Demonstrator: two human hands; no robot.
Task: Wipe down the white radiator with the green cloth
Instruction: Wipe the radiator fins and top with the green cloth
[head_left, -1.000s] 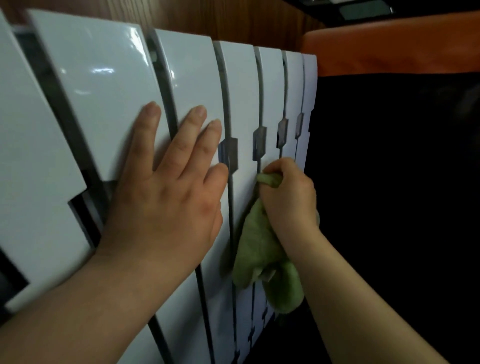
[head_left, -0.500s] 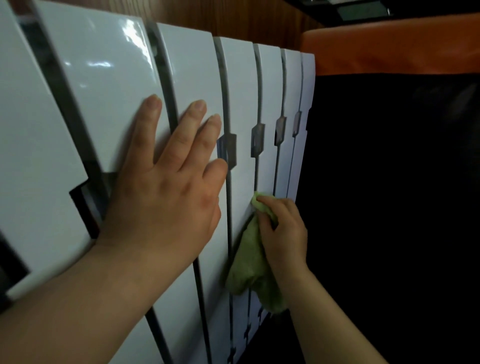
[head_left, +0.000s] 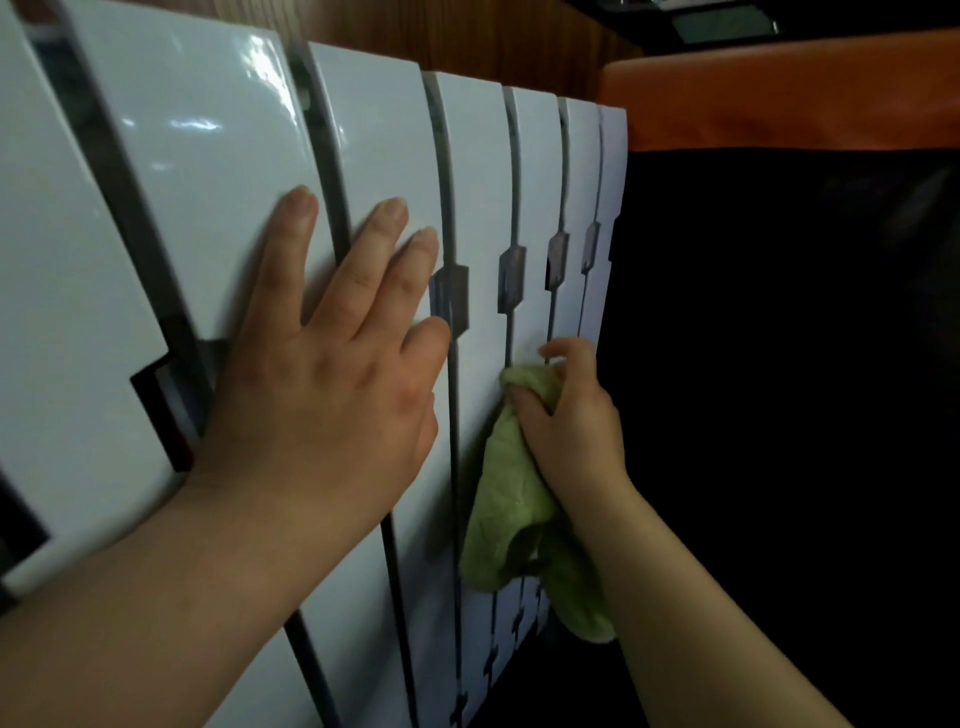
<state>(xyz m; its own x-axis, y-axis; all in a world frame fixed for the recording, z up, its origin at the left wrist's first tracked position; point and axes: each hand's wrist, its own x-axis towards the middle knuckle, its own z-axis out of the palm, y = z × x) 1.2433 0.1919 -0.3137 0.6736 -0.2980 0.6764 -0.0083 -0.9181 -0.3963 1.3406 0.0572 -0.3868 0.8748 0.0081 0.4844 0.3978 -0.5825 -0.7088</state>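
Pressing the soft green cloth (head_left: 511, 499) onto the glossy white radiator (head_left: 208, 171), the right hand (head_left: 576, 431) grasps it. Beside those fingers, the left hand (head_left: 322, 395) lies flat, released, probably bracing.

Home room: white radiator (head_left: 208, 182), wooden wall (head_left: 493, 31)

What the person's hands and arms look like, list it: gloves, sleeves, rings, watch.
The left hand and right hand are bare: no gloves, no rings that show, fingernails short and plain. The left forearm and right forearm are uncovered to the frame's edge, with no sleeve, watch or bracelet in view.
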